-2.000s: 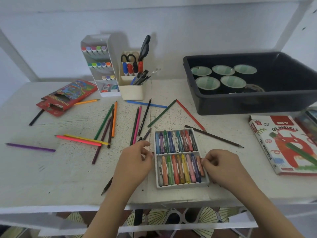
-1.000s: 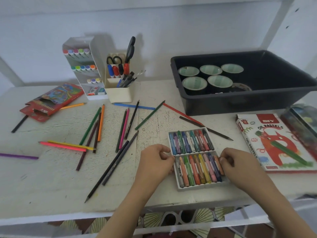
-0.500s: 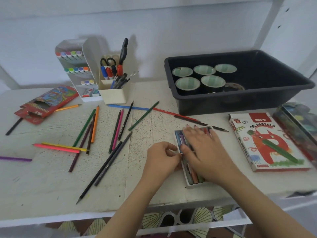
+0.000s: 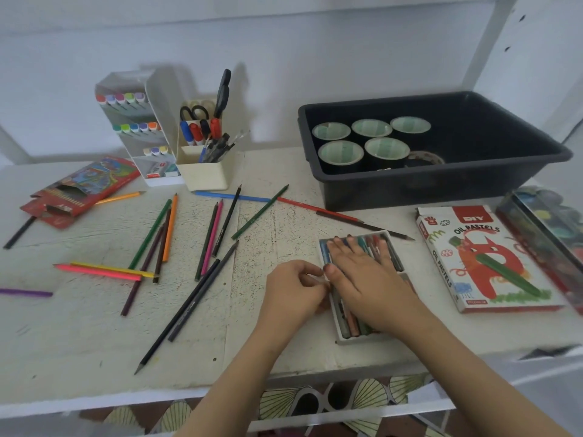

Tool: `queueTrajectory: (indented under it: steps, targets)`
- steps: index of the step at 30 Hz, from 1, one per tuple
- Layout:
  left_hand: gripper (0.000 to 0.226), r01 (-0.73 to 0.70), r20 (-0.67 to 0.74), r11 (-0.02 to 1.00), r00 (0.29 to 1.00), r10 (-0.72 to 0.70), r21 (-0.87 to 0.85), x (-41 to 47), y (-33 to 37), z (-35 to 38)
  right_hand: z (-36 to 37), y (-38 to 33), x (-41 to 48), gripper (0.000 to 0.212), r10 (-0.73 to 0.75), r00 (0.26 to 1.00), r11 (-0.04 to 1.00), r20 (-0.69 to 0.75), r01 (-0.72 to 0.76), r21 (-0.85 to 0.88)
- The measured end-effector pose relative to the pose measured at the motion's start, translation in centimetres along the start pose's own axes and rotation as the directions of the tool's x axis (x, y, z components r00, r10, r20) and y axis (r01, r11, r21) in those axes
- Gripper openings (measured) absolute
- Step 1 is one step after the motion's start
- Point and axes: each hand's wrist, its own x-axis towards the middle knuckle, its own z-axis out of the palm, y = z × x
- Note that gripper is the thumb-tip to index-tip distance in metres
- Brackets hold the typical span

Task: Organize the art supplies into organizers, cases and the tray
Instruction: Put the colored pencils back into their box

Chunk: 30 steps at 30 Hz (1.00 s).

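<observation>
A white tray of oil pastels [image 4: 345, 332] lies near the table's front edge, right of centre. My right hand [image 4: 362, 272] rests flat on top of the pastels, fingers spread, covering most of them. My left hand [image 4: 293, 291] is curled against the tray's left rim, fingertips pinching it. The red-and-white oil pastels box [image 4: 482, 260] lies to the right. Several coloured pencils [image 4: 170, 228] lie scattered on the left half of the table, near a red pencil box [image 4: 82, 187].
A black tray [image 4: 441, 187] with tape rolls [image 4: 340, 152] stands at the back right. A marker organizer [image 4: 135, 127] and a cream pen holder [image 4: 205, 171] with scissors stand at the back. A dark paint case [image 4: 549, 222] lies at the far right edge.
The pastel tray was slid to the right. My right hand left the tray's right side and now lies flat over the pastels. My left hand stays at the left rim.
</observation>
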Motion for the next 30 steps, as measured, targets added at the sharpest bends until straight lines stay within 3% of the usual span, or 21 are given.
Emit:
queueTrajectory:
  steps: [4, 7, 9, 11, 16, 20, 24, 27, 30]
  targets:
    - [0.033, -0.170, -0.089, 0.947, 0.976, 0.201, 0.271, -0.4, 0.7, 0.4, -1.5, 1.5, -1.2, 0.070, 0.079, 0.994, 0.987, -0.073, -0.068, 0.146]
    - [0.031, -0.236, -0.038, 0.966, 0.970, 0.242, 0.108, -0.9, 3.0, 1.6, -3.1, 4.3, -2.8, 0.057, 0.274, 0.940, 0.959, -0.202, -0.252, 0.129]
    - [0.031, -0.112, 0.128, 0.988, 0.984, 0.126, -0.106, -1.2, 5.4, 3.0, -4.3, 6.3, -4.1, 0.047, 0.429, 0.855, 0.903, -0.293, -0.399, 0.158]
    - [0.035, 0.062, 0.336, 0.975, 0.942, 0.014, -0.214, -1.4, 7.5, 4.8, -5.4, 8.2, -5.5, 0.038, 0.544, 0.751, 0.838, -0.374, -0.513, 0.188]
    - [0.044, 0.300, 0.553, 0.938, 0.818, -0.158, -0.175, -1.0, 10.1, 9.5, -5.7, 11.2, -7.6, 0.044, 0.713, 0.612, 0.670, -0.342, -0.739, 0.075]
    - [0.013, 0.475, 0.631, 0.853, 0.734, -0.251, -0.214, -0.9, 10.5, 12.0, -5.0, 11.1, -8.3, 0.045, 0.737, 0.600, 0.654, -0.312, -0.749, 0.103]
    - [0.015, 0.498, 0.590, 0.828, 0.760, -0.273, -0.259, -0.1, 10.4, 13.0, -5.3, 11.0, -8.9, 0.047, 0.730, 0.587, 0.657, -0.349, -0.744, 0.123]
    - [0.007, 0.491, 0.583, 0.832, 0.766, -0.271, -0.259, 0.0, 10.8, 12.0, -6.7, 10.0, -9.4, 0.047, 0.718, 0.599, 0.690, -0.355, -0.680, 0.249]
    - [0.031, 0.432, 0.563, 0.872, 0.790, -0.244, -0.230, 0.3, 11.2, 10.0, -7.6, 8.3, -9.6, 0.042, 0.674, 0.658, 0.738, -0.336, -0.570, 0.361]
